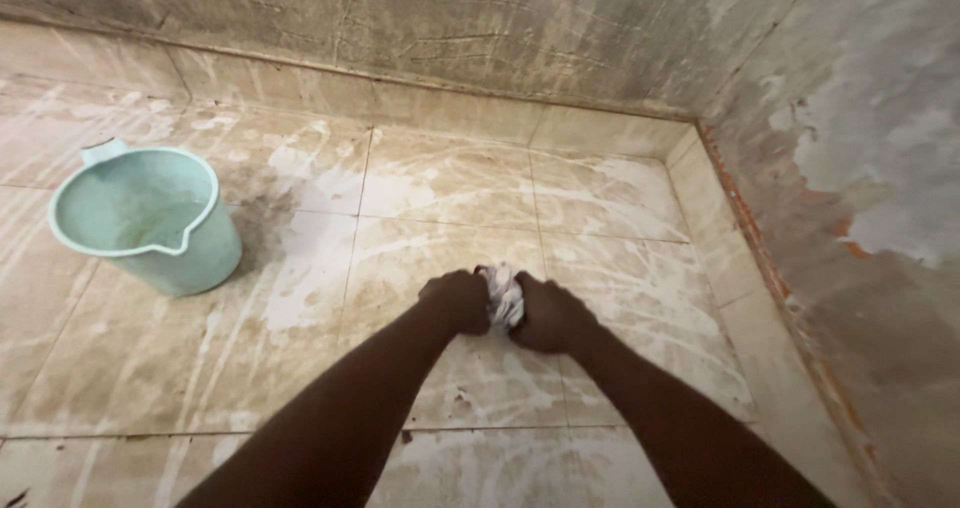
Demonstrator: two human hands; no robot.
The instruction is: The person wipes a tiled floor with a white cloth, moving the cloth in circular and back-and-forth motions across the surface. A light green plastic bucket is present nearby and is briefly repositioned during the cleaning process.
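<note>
A wadded cloth [503, 295] sits squeezed between both fists above the tiled floor [620, 198]: the left hand [457, 301] clamps it from the 9 o'clock side, the right hand [550, 314] from 3 o'clock, fingers curled tight around it. The cloth is white with grey streaks, bunched and twisted into a short roll. A pale green bucket [150, 218] stands well apart at 10 o'clock.

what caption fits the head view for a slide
Both hands, left hand and right hand, wringing a white cloth above the wet tiled floor.
</note>
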